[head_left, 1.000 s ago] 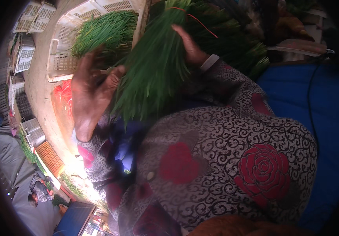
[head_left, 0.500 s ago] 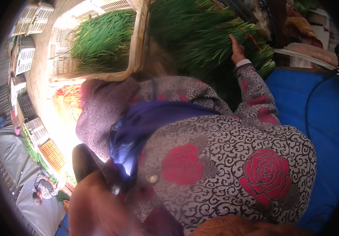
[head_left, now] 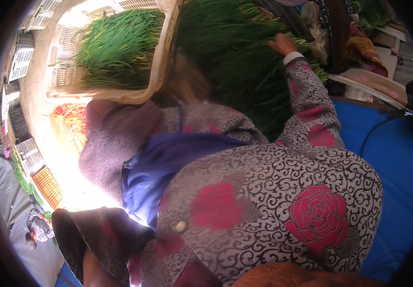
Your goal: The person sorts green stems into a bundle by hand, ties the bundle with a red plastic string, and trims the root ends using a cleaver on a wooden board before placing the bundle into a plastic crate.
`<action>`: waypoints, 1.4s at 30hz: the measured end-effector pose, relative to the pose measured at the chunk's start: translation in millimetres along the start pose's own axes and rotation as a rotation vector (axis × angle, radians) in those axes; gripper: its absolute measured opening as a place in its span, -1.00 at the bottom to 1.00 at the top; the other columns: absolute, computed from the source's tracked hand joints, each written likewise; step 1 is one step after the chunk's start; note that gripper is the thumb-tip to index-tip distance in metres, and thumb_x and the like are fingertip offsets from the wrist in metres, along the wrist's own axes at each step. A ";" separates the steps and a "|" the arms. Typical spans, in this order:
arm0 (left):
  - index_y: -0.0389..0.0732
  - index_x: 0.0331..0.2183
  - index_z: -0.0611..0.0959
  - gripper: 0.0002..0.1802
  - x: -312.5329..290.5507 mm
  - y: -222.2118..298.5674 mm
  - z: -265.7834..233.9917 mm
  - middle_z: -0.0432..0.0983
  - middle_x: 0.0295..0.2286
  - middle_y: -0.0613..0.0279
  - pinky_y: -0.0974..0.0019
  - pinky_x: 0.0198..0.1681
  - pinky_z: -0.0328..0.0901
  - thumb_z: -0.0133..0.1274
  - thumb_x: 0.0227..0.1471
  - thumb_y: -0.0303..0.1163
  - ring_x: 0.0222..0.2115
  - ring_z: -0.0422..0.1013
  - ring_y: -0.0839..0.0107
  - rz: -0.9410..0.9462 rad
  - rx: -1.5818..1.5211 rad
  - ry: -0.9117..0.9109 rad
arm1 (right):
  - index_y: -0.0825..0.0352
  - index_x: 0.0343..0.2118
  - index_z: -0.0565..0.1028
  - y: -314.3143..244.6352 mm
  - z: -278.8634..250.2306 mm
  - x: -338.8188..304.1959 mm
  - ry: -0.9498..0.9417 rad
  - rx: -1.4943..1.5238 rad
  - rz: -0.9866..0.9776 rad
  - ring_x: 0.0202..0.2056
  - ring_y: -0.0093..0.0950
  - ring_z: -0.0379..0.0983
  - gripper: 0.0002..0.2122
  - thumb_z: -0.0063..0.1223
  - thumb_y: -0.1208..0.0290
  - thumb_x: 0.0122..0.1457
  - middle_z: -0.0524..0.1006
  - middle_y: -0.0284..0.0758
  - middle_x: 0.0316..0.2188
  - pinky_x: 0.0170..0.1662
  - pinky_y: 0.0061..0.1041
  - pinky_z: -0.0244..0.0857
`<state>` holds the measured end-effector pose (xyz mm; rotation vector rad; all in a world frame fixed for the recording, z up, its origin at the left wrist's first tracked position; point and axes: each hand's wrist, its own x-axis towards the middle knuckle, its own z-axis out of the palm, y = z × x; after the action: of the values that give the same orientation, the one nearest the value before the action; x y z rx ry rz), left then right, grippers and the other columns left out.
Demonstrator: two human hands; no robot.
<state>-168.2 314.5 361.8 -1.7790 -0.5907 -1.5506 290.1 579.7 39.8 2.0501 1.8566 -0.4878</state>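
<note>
A broad heap of long green chives (head_left: 235, 71) lies ahead of me, with its pale cut ends toward the right. My right hand (head_left: 283, 45) is at those ends on the far right, its fingers curled in among the stalks. Between the heap and a cream plastic crate (head_left: 155, 95), my left hand (head_left: 189, 83) is smeared by motion, so its fingers cannot be read. More chives (head_left: 120, 43) lie inside the crate. Both arms wear a grey patterned sleeve with red flowers.
Bright orange-red strands (head_left: 70, 117) lie below the crate. A blue surface (head_left: 359, 129) spreads on the right beside a board (head_left: 371, 86). An orange crate (head_left: 48, 186) and other crates line the far left, where another person (head_left: 39, 227) is partly visible.
My right hand has shifted slightly up and left along the stalk ends, its raised thumb lowered and fingers now curled. The left hand stays blurred. Dark cloth at lower left has swung into fuller view.
</note>
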 end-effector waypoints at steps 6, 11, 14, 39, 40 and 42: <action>-0.03 0.27 0.29 -0.36 9.0 33.7 -21.3 0.23 0.22 0.08 -0.40 0.31 -0.10 -0.33 0.32 0.10 0.32 0.05 0.12 0.056 0.039 0.036 | 0.32 0.14 0.40 -50.3 29.4 94.6 0.441 0.411 -0.339 0.04 -0.02 0.43 -0.49 0.13 0.13 0.21 0.49 0.01 -0.01 0.09 -0.10 0.34; -0.01 0.28 0.28 -0.34 8.8 49.7 -29.4 0.24 0.21 0.06 -0.41 0.29 -0.07 -0.35 0.32 0.13 0.31 0.06 0.13 0.073 0.089 0.024 | 0.36 0.21 0.35 -100.7 47.3 98.0 0.371 0.282 -0.264 0.14 0.00 0.35 -0.40 0.18 0.14 0.18 0.39 0.08 0.12 0.16 -0.10 0.30; 0.00 0.28 0.28 -0.33 4.2 50.4 -28.1 0.24 0.20 0.05 -0.41 0.28 -0.04 -0.36 0.32 0.15 0.31 0.06 0.13 0.083 0.071 0.064 | 0.42 0.13 0.40 -85.7 55.8 109.2 0.334 0.291 -0.168 0.13 0.02 0.34 -0.41 0.25 0.16 0.10 0.40 0.13 0.05 0.14 -0.10 0.30; -0.33 -0.01 0.52 -0.54 -97.9 76.0 -150.7 0.46 -0.03 -0.09 -0.15 0.19 0.17 0.14 0.06 -0.34 0.07 0.36 -0.02 -0.497 0.938 -0.709 | 0.31 -0.38 0.64 -180.1 -11.6 -95.0 0.062 -0.294 -0.902 -0.29 -0.10 0.60 -0.80 0.06 0.30 0.17 0.63 -0.07 -0.35 -0.20 -0.07 0.45; -0.28 -0.02 0.54 -0.48 -104.5 81.7 -158.1 0.45 0.00 -0.07 -0.19 0.22 0.11 0.23 -0.06 -0.37 0.10 0.33 0.00 -0.703 0.941 -0.850 | 0.34 -0.37 0.62 -189.9 -56.5 -114.4 0.003 -0.177 -0.867 -0.32 -0.12 0.60 -0.81 0.07 0.32 0.17 0.62 -0.07 -0.37 -0.24 -0.10 0.44; -0.26 0.06 0.51 -0.45 -138.4 95.1 -169.1 0.42 0.03 -0.10 -0.13 0.24 0.11 0.18 0.04 -0.27 0.14 0.28 -0.05 -0.893 0.924 -0.898 | 0.39 -0.36 0.58 -214.9 -109.0 -142.7 -0.024 0.092 -0.939 -0.38 -0.14 0.58 -0.83 0.09 0.37 0.18 0.61 -0.07 -0.41 -0.31 -0.18 0.41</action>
<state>-236.0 139.8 214.6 -1.3743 -2.3108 -0.5338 66.5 524.7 199.2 1.0734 2.7382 -0.8083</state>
